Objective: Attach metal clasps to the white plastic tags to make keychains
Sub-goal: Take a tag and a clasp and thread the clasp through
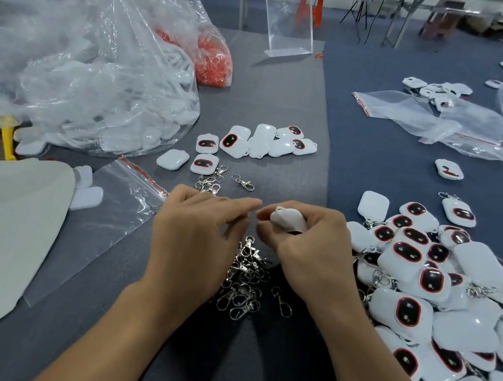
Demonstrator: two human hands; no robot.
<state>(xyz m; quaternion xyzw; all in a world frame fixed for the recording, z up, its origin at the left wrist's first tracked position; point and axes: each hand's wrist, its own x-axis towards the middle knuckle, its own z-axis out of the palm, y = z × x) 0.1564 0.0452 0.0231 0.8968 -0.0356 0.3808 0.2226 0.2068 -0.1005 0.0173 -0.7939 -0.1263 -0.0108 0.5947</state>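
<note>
Grips one white tag (285, 219) in the right hand (303, 250), fingers curled round it, with only its rounded end showing toward the left. Reaches with the left hand (199, 231) toward that end, fingers nearly straight, tips just beside the right thumb but apart from the tag. No clasp seen in the left fingers; what is under the palm is hidden.

Hands close together, then, almost meeting, above the near part of the table (293, 97).

The deciding relation: long axis of the tag running roughly left to right, along the line between the two hands, free end toward the left hand. Whether the small hole is at this free end cannot be told.

Directly below and between the hands, a little nearer to the body: the clasps (245, 276), one tangled pile, partly hidden by the left palm. Nearer to the left hand than to the right, and the left is the free one.

Probably next: to pick one clasp with the left fingers and bring it up to the free end. Asks only for a short drop, no crossing of arms.

Just right of the right hand, heaped and touching: finished keychains (429, 282). Beyond the hands, well apart: bare tags (251, 143).
</note>
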